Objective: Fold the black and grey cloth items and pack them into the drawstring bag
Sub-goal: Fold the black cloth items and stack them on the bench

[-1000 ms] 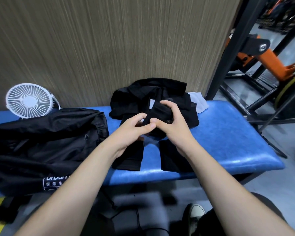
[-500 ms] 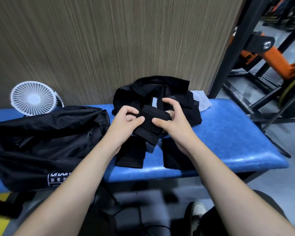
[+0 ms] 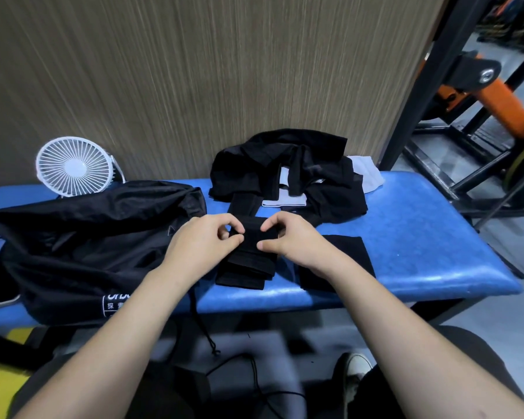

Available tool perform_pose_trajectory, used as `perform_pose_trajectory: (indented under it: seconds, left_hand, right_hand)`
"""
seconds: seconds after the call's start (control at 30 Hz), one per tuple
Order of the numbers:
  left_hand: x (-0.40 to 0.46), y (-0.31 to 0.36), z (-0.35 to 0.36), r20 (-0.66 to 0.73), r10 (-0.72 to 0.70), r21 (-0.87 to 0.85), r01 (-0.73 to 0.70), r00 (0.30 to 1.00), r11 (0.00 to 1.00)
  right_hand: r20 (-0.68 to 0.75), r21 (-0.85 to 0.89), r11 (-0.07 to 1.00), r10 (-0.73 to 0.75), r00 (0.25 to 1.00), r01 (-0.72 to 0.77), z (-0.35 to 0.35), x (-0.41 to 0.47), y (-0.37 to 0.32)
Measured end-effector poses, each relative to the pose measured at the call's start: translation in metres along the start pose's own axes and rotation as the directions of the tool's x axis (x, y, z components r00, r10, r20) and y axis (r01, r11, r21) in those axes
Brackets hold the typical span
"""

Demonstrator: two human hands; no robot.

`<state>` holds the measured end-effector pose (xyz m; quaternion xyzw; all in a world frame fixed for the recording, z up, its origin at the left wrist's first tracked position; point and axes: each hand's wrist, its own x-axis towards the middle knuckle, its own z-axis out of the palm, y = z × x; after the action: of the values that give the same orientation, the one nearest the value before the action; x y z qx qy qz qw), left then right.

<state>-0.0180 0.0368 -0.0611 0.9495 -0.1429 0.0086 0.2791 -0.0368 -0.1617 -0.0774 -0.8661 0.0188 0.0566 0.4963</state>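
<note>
A narrow black cloth strip (image 3: pixel 251 234) is pinched at its folded top by my left hand (image 3: pixel 203 243) and my right hand (image 3: pixel 291 240), thumbs and fingers closed on it. Its lower layers (image 3: pixel 245 273) rest stacked on the blue bench (image 3: pixel 421 237). A flat folded black piece (image 3: pixel 348 252) lies just right of my right wrist. Behind, a heap of black cloth (image 3: pixel 285 164) with a grey piece (image 3: pixel 285 199) in it sits against the wall. The black drawstring bag (image 3: pixel 82 237) lies crumpled on the bench to the left, its cord (image 3: pixel 203 331) hanging over the front edge.
A small white fan (image 3: pixel 73 166) stands behind the bag at the wall. A light grey cloth (image 3: pixel 366 173) peeks out right of the heap. Black and orange gym frames (image 3: pixel 481 95) fill the right side. A shoe (image 3: pixel 351 376) is on the floor below.
Both hands have brought the black strip down from the heap toward the front of the bench and folded it over onto its lower layers. The view has shifted slightly.
</note>
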Motion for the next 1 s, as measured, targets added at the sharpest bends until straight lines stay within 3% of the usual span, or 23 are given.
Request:
perform_pose_trajectory:
  seconds: [0.4,0.6,0.73,0.87,1.0]
  left_hand:
    - [-0.008,-0.006,0.002,0.083,0.002,0.257,-0.023,0.997,0.966]
    - [-0.005,-0.005,0.004,0.037,0.047,0.239,-0.055,0.998,0.97]
    - [-0.003,-0.002,0.009,0.066,0.036,0.307,-0.055,0.997,0.95]
    - [-0.001,-0.002,0.012,0.064,0.027,0.319,-0.046,0.998,0.947]
    - [0.006,0.005,0.014,-0.038,0.042,0.329,-0.027,0.998,0.944]
  right_hand:
    - [0.115,-0.455,0.866,-0.174,0.978,0.208,0.011,-0.006,0.003]
    - [0.118,-0.524,0.804,-0.258,0.959,0.281,0.003,-0.007,0.001]
    - [0.188,-0.6,0.744,-0.224,0.956,0.292,0.007,-0.008,0.004]
    - [0.198,-0.591,0.751,-0.217,0.956,0.293,0.006,-0.006,0.004]
    - [0.16,-0.537,0.799,-0.219,0.963,0.271,-0.001,0.0,0.002]
